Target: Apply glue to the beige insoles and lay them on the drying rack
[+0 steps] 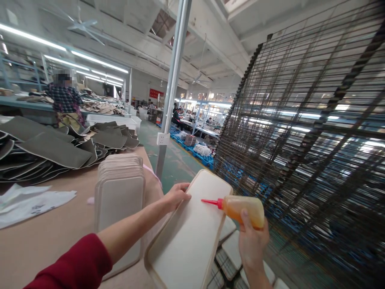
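Observation:
My left hand (176, 195), on a red-sleeved arm, grips the left edge of a cream rectangular panel (192, 228) with rounded corners, held tilted off the table's corner. My right hand (252, 241) is closed round an amber squeeze bottle (245, 209) with a red nozzle. The nozzle points left, its tip just over the panel's upper face. A stack of matching cream panels (120, 188) lies on the table just left of my left arm.
The brown table (45, 237) carries a pile of dark grey shaped pieces (57, 148) and white paper (30, 202). A tall wire drying rack (300, 140) stands at the right, with more panels (233, 249) low on its shelves. A person in plaid (64, 102) works at the back left. A metal post (171, 92) rises behind.

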The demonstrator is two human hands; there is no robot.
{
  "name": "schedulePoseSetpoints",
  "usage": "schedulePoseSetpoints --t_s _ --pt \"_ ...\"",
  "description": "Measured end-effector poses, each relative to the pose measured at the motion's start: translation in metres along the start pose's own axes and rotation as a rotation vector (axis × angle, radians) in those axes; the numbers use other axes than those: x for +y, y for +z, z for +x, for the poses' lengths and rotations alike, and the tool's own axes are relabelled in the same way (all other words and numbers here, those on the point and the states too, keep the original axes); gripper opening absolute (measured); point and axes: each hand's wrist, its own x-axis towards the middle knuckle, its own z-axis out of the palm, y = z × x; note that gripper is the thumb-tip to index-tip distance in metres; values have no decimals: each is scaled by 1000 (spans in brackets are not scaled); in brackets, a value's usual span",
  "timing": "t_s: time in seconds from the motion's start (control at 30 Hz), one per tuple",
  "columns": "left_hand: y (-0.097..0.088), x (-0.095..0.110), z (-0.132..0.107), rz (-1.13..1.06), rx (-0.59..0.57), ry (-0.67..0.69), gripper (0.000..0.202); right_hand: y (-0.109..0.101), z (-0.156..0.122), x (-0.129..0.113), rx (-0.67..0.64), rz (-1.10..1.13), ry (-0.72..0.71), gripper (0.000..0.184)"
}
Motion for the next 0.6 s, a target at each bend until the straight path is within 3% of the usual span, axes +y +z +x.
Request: schedulePoseSetpoints --t_s 0.13,0.2,0.27,0.43,0.53,0.6 --pt "-7 5 2 31 86 60 55 -17 -46 15 -148 -70 80 68" --pt "-10 8 -1 48 110 87 56 -23 -52 15 -172 -96 93 68" --pt "-12 9 -6 68 103 116 56 -22 -38 10 -152 -106 85 67" --pt "-10 5 -14 274 169 240 53 -7 30 1 -200 -141 85 69" --pt "-8 0 -14 366 152 240 57 1 55 -6 -164 -264 -30 68" --pt "-7 -2 -12 394 135 234 56 5 57 -14 -135 -350 -153 70"
